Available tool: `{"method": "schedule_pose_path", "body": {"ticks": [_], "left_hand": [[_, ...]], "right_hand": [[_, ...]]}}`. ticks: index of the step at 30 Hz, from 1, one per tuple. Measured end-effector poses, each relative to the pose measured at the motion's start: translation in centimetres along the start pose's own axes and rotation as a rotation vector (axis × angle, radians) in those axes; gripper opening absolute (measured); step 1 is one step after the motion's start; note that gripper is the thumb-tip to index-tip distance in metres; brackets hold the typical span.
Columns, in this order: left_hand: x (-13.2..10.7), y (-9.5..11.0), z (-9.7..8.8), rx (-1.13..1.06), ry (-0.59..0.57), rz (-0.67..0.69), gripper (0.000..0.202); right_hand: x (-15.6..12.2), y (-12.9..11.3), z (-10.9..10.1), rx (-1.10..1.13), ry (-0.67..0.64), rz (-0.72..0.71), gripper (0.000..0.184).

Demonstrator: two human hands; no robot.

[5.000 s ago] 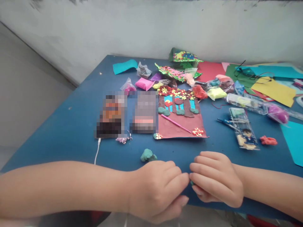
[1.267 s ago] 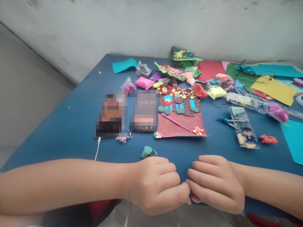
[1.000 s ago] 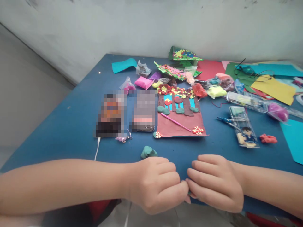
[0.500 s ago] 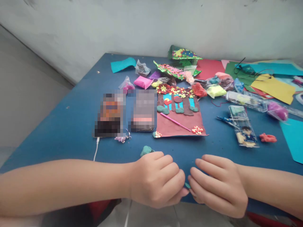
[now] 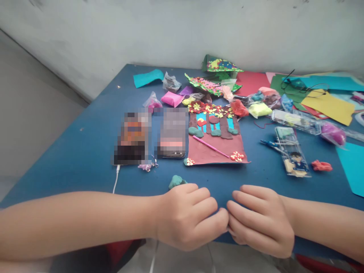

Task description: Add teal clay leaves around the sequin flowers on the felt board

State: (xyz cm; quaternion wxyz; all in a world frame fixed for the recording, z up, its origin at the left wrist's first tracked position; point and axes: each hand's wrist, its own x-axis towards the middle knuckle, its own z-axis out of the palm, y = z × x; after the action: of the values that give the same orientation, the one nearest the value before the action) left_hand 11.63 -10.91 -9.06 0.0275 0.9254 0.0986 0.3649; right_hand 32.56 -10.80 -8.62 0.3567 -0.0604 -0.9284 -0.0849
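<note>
Facing magenta clay [image 5: 155,105] in a clear bag [image 5: 152,98]; curling left hand [image 5: 191,218] and right hand [image 5: 261,222] inward, touching, near green clay [image 5: 176,181], not showing whether pinching anything.

We observe a pale grey wall [image 5: 159,34], dark-smudged near its top, behind a blue table [image 5: 71,163] bearing small pale marks. Below its near edge we record greyish flooring [image 5: 176,263]. Light: soft, even.

Clay [image 5: 176,181] before phone [image 5: 172,132]; picture [image 5: 203,154] right
</note>
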Motion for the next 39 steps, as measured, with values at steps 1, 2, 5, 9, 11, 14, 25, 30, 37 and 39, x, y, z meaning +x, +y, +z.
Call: {"method": "schedule_pose_path", "body": {"ticks": [1,2,5,9,11,14,25,30,37,39], "left_hand": [[0.0,-0.1,0.0,-0.008,0.005,0.006,0.021],[0.0,-0.1,-0.1,-0.015,0.007,0.013,0.021],[0.1,-0.3,-0.2,-0.031,0.012,0.041,0.02],[0.2,-0.1,-0.2,-0.033,0.052,0.062,0.014],[0.2,0.0,-0.1,-0.026,0.079,0.061,0.012],[0.3,0.1,-0.1,-0.003,0.105,0.063,0.007],[0.5,-0.1,0.0,0.001,0.055,0.071,0.013],[0.4,-0.1,0.0,0.004,0.073,0.05,0.019],[0.6,-0.3,-0.1,0.026,0.096,-0.008,0.037],[0.5,-0.3,0.0,0.026,0.087,-0.019,0.04]], "right_hand": [[0.0,0.0,0.0,0.007,0.004,0.006,0.015],[0.0,0.0,0.0,0.014,0.003,0.007,0.015],[0.0,0.1,-0.1,0.047,-0.019,-0.015,0.018],[0.2,0.3,-0.2,0.131,-0.051,-0.017,0.023],[0.3,0.4,-0.1,0.168,-0.066,0.033,0.025],[0.3,0.5,0.1,0.214,-0.05,0.115,0.034],[0.4,0.5,0.3,0.257,-0.227,0.162,0.049],[0.4,0.4,0.4,0.317,-0.251,0.201,0.05],[0.5,-0.2,0.0,0.522,-0.202,0.236,0.035],[0.4,-0.5,-0.1,0.6,-0.146,0.297,0.029]]}}
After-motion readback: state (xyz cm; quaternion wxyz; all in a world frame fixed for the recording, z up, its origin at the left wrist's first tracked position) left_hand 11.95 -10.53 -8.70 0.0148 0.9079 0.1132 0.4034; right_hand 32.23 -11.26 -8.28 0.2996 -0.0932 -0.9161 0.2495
